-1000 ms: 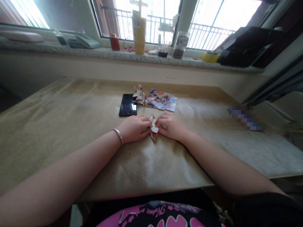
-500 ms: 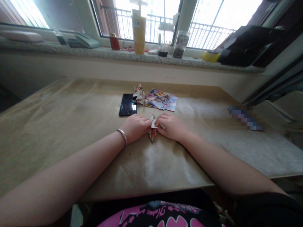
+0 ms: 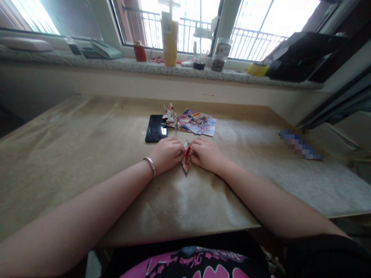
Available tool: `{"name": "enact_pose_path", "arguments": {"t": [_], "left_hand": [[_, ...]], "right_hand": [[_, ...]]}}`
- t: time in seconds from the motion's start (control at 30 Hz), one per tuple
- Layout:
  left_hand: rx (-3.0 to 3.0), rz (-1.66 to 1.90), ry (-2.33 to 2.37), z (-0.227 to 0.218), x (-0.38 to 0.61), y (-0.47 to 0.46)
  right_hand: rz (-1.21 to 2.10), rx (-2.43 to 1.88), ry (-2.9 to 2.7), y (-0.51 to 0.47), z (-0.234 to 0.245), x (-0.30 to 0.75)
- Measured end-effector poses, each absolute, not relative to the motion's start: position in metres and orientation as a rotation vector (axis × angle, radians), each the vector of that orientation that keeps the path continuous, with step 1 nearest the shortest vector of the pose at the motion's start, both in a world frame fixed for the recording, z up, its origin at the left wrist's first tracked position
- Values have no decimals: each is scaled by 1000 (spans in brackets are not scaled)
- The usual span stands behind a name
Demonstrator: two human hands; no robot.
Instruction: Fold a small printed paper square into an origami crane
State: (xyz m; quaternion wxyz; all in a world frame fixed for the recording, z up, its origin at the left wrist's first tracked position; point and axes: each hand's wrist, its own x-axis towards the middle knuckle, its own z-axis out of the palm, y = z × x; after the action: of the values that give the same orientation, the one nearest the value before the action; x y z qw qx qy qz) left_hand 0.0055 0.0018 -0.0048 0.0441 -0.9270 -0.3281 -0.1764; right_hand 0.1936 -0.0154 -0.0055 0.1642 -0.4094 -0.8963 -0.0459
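A small folded piece of printed paper stands on edge on the brown paper-covered table. My left hand, with a silver bracelet at its wrist, pinches the paper from the left. From the right, my right hand pinches the same piece, fingertips almost meeting the left ones. Much of the fold is hidden between the fingers.
Behind the hands lie a black phone, a finished folded paper figure and a stack of printed sheets. The stone windowsill carries a yellow bottle, a red jar, cups and a black bag.
Both hands have closed in on the folded paper, squeezing it narrower and more upright. The arms have hardly shifted.
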Motion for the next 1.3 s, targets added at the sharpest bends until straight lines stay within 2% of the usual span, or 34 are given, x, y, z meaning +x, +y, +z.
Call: {"name": "enact_pose_path", "arguments": {"t": [0.17, 0.27, 0.4, 0.63, 0.83, 1.03, 1.3], "left_hand": [[-2803, -663, -1084, 3, -4, 5], [-2520, -818, -1435, 8, -17, 15], [-2359, -726, -1773, 6, -37, 34], [-2454, -622, -1837, -3, -45, 46], [-2430, -660, -1655, 2, -36, 34], [-2858, -533, -1090, 13, -12, 2], [-2804, -481, -1032, 6, 0, -8]], "right_hand": [[-12, -1138, -2506, -15, -8, 197], [10, -1127, -2494, -14, -9, 197], [26, -1114, -2488, -14, -9, 197], [43, -1127, -2485, -14, -8, 196], [6, -1107, -2504, -13, -11, 197], [-58, -1125, -2527, -14, -7, 198], [-21, -1147, -2521, -14, -6, 196]]}}
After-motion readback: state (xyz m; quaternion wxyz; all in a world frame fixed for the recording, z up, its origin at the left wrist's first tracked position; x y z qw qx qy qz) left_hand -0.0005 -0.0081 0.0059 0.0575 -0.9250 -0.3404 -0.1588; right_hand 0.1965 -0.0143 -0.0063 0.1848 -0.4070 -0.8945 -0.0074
